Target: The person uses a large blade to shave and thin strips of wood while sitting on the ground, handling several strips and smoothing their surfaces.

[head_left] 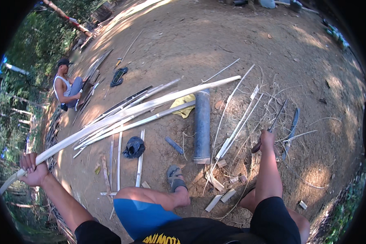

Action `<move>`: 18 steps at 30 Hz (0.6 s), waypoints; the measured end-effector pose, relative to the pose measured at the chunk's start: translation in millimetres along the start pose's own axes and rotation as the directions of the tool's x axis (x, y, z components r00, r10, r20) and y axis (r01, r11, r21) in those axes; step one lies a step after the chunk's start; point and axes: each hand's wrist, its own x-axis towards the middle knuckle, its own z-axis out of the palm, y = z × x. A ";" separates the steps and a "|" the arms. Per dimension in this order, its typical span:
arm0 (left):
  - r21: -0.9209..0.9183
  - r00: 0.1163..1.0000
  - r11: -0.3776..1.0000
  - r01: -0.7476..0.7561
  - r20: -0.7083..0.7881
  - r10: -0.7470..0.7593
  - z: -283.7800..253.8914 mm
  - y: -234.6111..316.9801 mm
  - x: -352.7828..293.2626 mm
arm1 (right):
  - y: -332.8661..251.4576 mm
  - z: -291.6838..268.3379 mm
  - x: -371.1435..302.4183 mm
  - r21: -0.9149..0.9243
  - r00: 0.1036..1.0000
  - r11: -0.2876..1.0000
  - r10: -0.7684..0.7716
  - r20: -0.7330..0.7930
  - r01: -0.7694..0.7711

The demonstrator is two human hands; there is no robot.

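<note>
At the far left my left hand (pixel 33 170) is closed round a long pale split strip (pixel 150 99), which looks like bamboo or wood. The strip slants up to the right, and its far part passes over the end of a grey pipe-like cylinder (pixel 202 126); whether they touch I cannot tell. On the right side my right hand (pixel 267 139) grips the handle of a knife (pixel 277 116), its dark blade pointing up and away from me. The knife is apart from the strip. Beside that hand lie thin curled shavings (pixel 252 140) and a second long dark blade-like piece (pixel 293 126).
More pale strips (pixel 140 116) lie under and beside the held one. A black plastic bag (pixel 133 147), a yellow cloth or bag (pixel 183 106) and offcut blocks (pixel 228 196) are scattered around my sandalled foot (pixel 176 179). Another person (pixel 67 85) sits far left, near dark sandals (pixel 118 76).
</note>
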 end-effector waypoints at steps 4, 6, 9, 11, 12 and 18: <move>-0.120 0.995 0.992 0.027 0.095 -0.016 39.3 -7.0 -66.4 | -13.0 21.5 -112.8 -0.256 0.982 0.950 -0.156 0.109 0.179; -0.166 0.989 0.986 0.020 0.147 0.005 57.6 7.4 -90.9 | -26.3 40.9 -191.5 -0.409 0.917 0.821 -0.349 0.194 0.400; -0.172 0.984 0.985 -0.022 0.171 0.052 82.3 26.5 -131.3 | -61.7 51.6 -310.6 -0.506 0.810 0.664 -0.279 0.515 0.550; -0.161 0.988 0.985 -0.063 0.127 0.085 101.8 26.5 -157.6 | -68.4 44.0 -368.6 -0.409 0.673 0.586 -0.347 0.653 0.699; -0.135 0.989 0.987 -0.085 0.110 0.101 110.9 32.7 -170.1 | -81.3 39.1 -408.3 -0.406 0.603 0.498 -0.335 0.724 0.766; -0.143 0.962 0.982 -0.121 0.225 0.152 140.7 59.7 -240.1 | -81.1 5.0 -501.7 0.039 0.059 0.188 -0.491 0.869 0.981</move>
